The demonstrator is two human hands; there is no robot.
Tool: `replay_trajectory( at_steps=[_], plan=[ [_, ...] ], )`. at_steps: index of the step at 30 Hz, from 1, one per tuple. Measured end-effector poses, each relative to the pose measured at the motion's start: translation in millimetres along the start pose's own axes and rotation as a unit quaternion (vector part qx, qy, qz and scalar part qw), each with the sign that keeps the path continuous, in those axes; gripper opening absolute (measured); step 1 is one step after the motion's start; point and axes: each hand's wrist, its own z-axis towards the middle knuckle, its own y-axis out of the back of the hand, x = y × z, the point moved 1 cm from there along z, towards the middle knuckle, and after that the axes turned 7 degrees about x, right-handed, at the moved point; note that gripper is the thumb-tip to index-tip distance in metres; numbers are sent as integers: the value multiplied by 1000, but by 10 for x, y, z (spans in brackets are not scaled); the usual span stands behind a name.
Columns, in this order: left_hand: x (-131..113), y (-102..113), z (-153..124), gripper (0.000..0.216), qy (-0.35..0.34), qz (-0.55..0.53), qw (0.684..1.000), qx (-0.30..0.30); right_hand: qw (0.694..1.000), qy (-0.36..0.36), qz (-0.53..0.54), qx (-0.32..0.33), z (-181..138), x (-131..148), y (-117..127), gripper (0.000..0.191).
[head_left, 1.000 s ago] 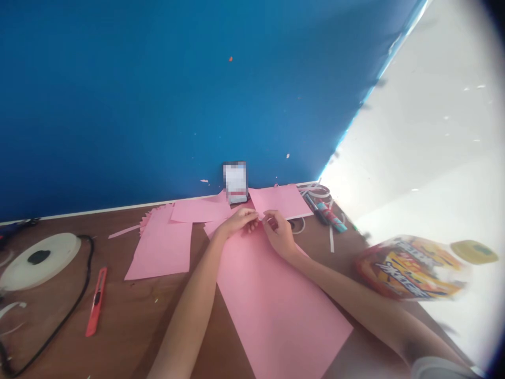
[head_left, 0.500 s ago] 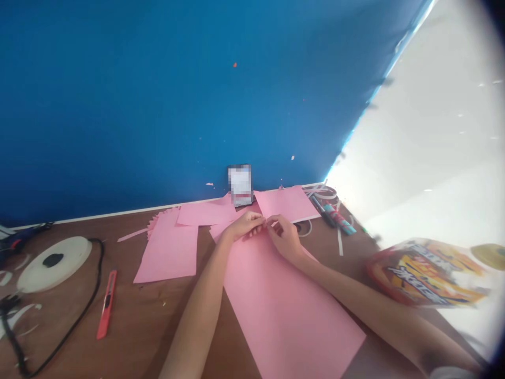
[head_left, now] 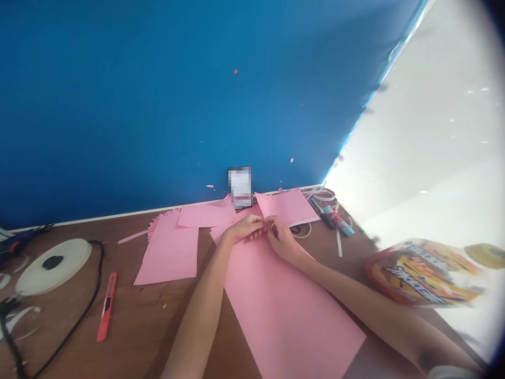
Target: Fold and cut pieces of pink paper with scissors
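Above the far part of a long sheet of pink paper (head_left: 292,316), my two hands come together, fingertips almost touching. My left hand (head_left: 246,227) is closed in a pinch, fingers curled. Facing it, my right hand (head_left: 281,237) is also pinched, thumb and forefinger pressed together. What lies between the fingertips is too small and blurred to make out. Further pink sheets lie around: a piece with a fringed edge (head_left: 169,255) to the left, a smaller sheet (head_left: 207,213) behind my left hand, and another (head_left: 290,206) behind my right.
A phone-like device (head_left: 240,187), its screen blurred, leans on the blue wall (head_left: 158,105). Leftward lie a red box cutter (head_left: 106,306), a white round disc (head_left: 55,266) and a black cable (head_left: 84,316). On the right are a pen (head_left: 321,211), a glue tube (head_left: 338,220) and a large bottle (head_left: 426,273).
My fingertips have drawn slightly closer together, and my right hand has shifted a little to the left. The sheets and tools lie as before; the view has tilted slightly.
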Motion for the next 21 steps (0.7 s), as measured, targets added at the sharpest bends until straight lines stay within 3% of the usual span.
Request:
replay_trajectory(
  at_steps=[6,21],
  plan=[
    [17,-13,22,32,-8,1,1000,14,1000,29,-6,-1,-17,-26,-25,26],
    [-2,-16,24,35,-6,-7,1000,9,998,-41,-14,-35,-20,42,16,21]
  ],
)
